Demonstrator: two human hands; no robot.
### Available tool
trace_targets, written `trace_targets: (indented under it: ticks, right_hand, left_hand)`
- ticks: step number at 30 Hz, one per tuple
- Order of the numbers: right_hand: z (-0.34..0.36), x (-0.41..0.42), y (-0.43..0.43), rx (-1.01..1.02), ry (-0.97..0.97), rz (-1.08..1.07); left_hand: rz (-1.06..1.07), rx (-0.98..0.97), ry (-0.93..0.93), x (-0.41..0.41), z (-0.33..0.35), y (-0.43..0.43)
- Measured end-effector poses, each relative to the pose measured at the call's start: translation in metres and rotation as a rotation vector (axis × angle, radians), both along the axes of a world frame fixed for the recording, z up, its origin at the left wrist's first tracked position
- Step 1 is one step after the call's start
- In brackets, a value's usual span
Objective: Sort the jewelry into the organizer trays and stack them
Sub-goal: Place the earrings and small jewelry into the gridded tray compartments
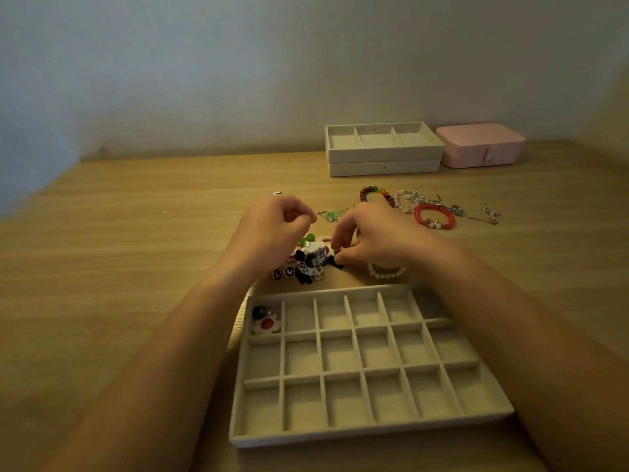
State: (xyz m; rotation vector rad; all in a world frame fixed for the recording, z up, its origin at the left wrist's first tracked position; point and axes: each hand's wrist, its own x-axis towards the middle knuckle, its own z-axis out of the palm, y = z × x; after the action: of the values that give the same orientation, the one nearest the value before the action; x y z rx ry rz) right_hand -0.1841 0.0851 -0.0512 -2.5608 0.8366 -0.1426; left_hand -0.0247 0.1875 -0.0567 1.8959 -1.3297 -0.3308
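Note:
A beige grid tray (360, 430) with several small compartments lies near me; its far-left cell holds a red-and-white flower piece (266, 324) and a dark bead. Just beyond it sits a small pile of jewelry (311, 262) with a white patterned piece and black bows. My right hand (371, 240) pinches a small dark item at the pile's right edge. Over the pile's left side, my left hand (272, 229) is curled, thumb and finger pinched; whether it holds anything is hidden. A white pearl bracelet (386, 272) lies under my right wrist.
Two stacked beige trays (384, 155) stand at the back, the top one with three long compartments, beside a pink jewelry box (481, 144). Bead bracelets (434, 216), a multicolour one (376, 194) and silver chains (490, 212) lie scattered behind my right hand. A small ring (277, 192) lies alone.

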Motion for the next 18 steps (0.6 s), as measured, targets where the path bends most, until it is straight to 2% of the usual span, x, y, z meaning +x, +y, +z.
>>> trace_targets:
  ticks: [6,13,18]
  right_hand:
    - [-0.002,-0.004,0.005,-0.042,-0.032,0.031]
    - [0.001,-0.006,0.001,0.061,-0.338,0.009]
    - [0.006,-0.008,0.007,0.261,-0.552,0.026]
  left_hand:
    - [0.005,-0.139,0.031,0.003,0.006,0.007]
    - [-0.101,-0.083,0.108,-0.001,0.000,0.011]
    - [-0.279,-0.074,0.233,-0.007,0.003,0.013]
